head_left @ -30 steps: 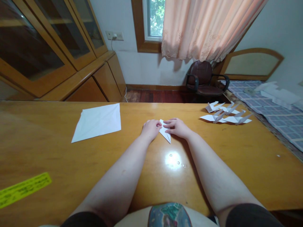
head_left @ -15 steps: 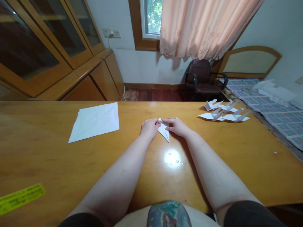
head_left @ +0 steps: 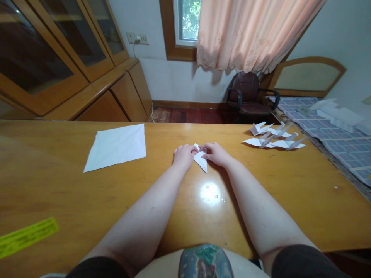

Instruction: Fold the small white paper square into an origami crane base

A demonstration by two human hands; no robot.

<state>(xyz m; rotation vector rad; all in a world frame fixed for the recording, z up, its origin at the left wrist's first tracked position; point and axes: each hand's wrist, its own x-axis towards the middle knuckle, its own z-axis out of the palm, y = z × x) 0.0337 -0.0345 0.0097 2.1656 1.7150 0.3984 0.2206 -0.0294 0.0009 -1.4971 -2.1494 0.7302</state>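
A small folded piece of white paper (head_left: 202,160), kite-shaped with a point toward me, lies on the wooden table between my hands. My left hand (head_left: 184,155) is closed on its left edge, thumb and fingers pinching near the upper part. From the other side, my right hand (head_left: 216,153) grips the right edge, its thumb lower down and its fingers curled over the top. Part of the paper's upper end is hidden by the fingers of both hands.
Several folded paper cranes (head_left: 272,137) stand at the table's far right. White paper sheets (head_left: 117,148) lie at the far left. A yellow label (head_left: 29,236) is stuck near the front left of the table (head_left: 116,200). Beyond stand a chair (head_left: 245,92) and a cabinet (head_left: 116,92).
The fingers of my right hand have drawn in slightly over the top of the folded paper, nearer my left fingertips. The camera view has shifted a little.
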